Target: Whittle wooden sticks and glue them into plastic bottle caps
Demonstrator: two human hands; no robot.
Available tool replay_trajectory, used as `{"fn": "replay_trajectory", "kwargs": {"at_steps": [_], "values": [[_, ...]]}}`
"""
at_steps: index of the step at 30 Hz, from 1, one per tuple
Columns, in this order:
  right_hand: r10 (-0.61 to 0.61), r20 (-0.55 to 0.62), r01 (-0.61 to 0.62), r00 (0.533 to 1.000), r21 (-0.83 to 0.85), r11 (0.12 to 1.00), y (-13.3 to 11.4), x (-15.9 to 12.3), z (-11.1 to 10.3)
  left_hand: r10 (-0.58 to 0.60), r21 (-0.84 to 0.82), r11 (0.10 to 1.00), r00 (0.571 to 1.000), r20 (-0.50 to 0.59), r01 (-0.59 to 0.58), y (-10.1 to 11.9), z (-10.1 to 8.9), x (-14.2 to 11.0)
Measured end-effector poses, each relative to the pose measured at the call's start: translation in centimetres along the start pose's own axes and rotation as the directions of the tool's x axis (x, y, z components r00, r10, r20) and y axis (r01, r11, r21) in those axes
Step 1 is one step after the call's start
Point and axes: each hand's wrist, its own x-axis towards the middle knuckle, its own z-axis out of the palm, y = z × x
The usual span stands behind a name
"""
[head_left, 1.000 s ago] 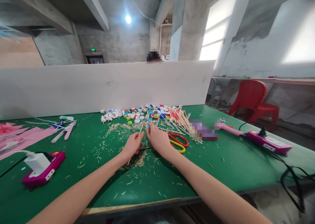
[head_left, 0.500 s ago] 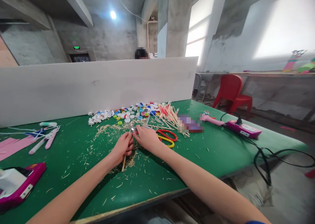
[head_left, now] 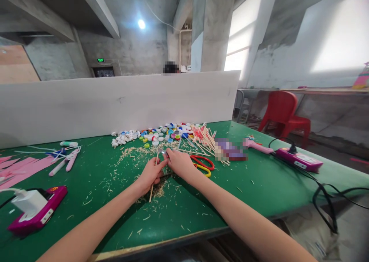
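Observation:
My left hand (head_left: 150,174) is closed round a thin wooden stick (head_left: 151,193) that runs from above my fingers down to the green table (head_left: 253,185). My right hand (head_left: 181,163) is closed on a small metal blade (head_left: 163,152), whose tip rests against the upper part of the stick. Both hands meet over a heap of wood shavings (head_left: 159,188) at the middle of the table. Red and yellow scissors (head_left: 203,165) lie just right of my right hand.
Several coloured bottle caps (head_left: 157,134) and a pile of sticks (head_left: 205,136) lie by a white divider board (head_left: 115,104). Pink power strips sit at left (head_left: 39,214) and right (head_left: 298,159), the right one with black cables (head_left: 325,200). Pink paper (head_left: 20,168), pens (head_left: 65,160), a red chair (head_left: 284,114).
The camera view swung right, then back left. Both hands stay together on the stick and blade; the stick shifts slightly within my left hand.

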Motion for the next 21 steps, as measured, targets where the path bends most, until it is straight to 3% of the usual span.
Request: {"fn": "replay_trajectory", "kwargs": {"at_steps": [3, 11, 15, 21], "values": [[-0.072, 0.034, 0.072, 0.997, 0.007, 0.997, 0.17, 0.03, 0.10, 0.013, 0.011, 1.000, 1.000, -0.008, -0.013, -0.21, -0.09, 0.10], [-0.120, 0.058, 0.120, 0.991, 0.012, 0.993, 0.17, -0.05, 0.19, 0.033, 0.062, 0.998, 0.998, -0.046, -0.031, -0.31, 0.07, 0.23], [-0.075, 0.033, 0.075, 0.997, 0.010, 0.997, 0.14, 0.00, 0.25, 0.029, 0.088, 0.996, 0.998, -0.058, -0.024, -0.25, 0.10, 0.26], [-0.102, 0.039, 0.100, 0.994, 0.041, 0.994, 0.42, 0.26, 0.50, 0.015, 0.146, 0.989, 0.998, -0.066, -0.005, -0.17, 0.10, 0.16]]}}
